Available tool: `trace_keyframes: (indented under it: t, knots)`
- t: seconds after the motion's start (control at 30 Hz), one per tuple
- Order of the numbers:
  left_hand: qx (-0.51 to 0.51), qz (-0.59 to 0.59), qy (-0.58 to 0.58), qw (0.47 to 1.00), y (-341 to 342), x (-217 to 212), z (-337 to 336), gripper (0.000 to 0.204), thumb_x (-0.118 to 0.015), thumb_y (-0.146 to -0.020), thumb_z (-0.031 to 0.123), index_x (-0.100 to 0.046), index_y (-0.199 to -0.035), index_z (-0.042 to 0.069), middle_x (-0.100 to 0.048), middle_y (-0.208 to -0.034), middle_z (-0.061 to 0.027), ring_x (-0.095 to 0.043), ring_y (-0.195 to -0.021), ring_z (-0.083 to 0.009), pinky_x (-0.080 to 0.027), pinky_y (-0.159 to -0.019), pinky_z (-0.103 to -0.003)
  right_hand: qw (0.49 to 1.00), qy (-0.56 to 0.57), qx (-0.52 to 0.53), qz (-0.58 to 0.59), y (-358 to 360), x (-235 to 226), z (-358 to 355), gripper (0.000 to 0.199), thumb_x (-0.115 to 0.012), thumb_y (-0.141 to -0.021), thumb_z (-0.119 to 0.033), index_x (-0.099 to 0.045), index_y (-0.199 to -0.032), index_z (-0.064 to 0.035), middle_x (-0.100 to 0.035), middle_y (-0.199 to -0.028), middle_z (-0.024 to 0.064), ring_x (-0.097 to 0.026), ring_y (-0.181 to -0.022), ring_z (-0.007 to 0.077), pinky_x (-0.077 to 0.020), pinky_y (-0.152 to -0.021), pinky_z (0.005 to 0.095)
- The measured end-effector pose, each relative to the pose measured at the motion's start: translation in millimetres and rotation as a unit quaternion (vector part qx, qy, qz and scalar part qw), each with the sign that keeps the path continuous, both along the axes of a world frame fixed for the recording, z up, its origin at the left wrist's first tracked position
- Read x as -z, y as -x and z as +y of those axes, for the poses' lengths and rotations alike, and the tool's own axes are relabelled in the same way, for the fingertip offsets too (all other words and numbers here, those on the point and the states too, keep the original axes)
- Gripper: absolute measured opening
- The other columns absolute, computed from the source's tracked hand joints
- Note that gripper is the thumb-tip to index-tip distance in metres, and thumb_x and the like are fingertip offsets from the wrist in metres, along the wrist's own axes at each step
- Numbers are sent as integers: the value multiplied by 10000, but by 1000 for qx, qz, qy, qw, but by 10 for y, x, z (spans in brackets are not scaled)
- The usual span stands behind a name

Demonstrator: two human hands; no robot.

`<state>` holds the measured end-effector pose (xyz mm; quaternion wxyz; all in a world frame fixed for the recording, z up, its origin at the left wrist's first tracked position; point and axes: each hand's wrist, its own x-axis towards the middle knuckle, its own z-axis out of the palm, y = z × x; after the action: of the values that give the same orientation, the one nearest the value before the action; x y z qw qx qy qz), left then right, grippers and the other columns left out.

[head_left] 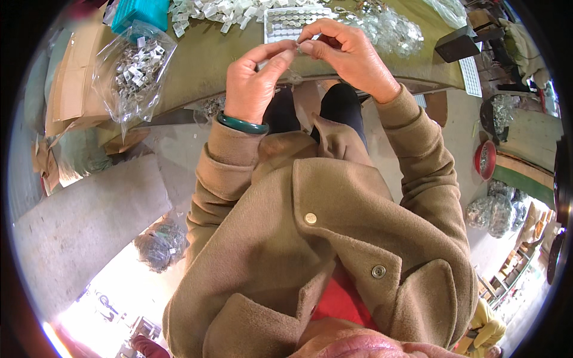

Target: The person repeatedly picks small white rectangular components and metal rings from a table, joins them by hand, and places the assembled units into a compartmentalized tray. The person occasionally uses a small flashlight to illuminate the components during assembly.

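Over the near edge of the table [206, 62], my left hand [253, 80] and my right hand [353, 55] meet at their fingertips. Both pinch a tiny piece [298, 47] between thumbs and forefingers; it is too small to name. A green bangle [242, 123] circles my left wrist. Just beyond my hands lies a white tray [273, 34] with rows of small round pieces. To its right spreads a heap of small clear packets [399, 33]. Many small white and clear plastic pieces [224, 11] are scattered to the tray's left.
A clear plastic bag [136, 74] of small pieces sits at the table's left, before a teal basket [140, 15] and beside a cardboard box [77, 74]. A black box-like object [456, 45] stands at the right edge. On the floor are a red bowl [485, 160] and filled plastic bags [498, 209].
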<state>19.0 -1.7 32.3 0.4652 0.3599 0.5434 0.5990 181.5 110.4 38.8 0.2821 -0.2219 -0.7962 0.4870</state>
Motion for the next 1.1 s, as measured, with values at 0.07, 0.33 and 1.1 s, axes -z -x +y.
trace_keyframes:
  t: [0.07,0.33,1.1]
  knots:
    - [25,-65,38,997,-5,-15,-14,170,-678,-891,126,-681,-1031,28,-659,-814,-12,-442,-554,11,-302,-446,-149,1000,-7,-5,26,7,16,-26,143,-643,-949,-168,-642,-1000,-35,-559,-775,-29,-502,-722,45,-445,-653,219]
    - [70,-363,127,920,113,106,-20,118,-650,-910,166,-579,-916,73,-511,-751,34,-324,-475,-10,-259,-411,-162,996,77,-49,25,-31,16,-67,180,-671,-915,-130,-661,-1046,-8,-619,-813,6,-526,-745,58,-445,-653,233]
    - [-87,87,-72,990,-87,199,126,52,-653,-859,7,-632,-905,-6,-598,-808,5,-527,-740,-46,-466,-637,-214,830,509,0,229,270,321,-147,88,-667,-899,-56,-623,-975,-48,-636,-880,5,-572,-707,69,-490,-646,220]
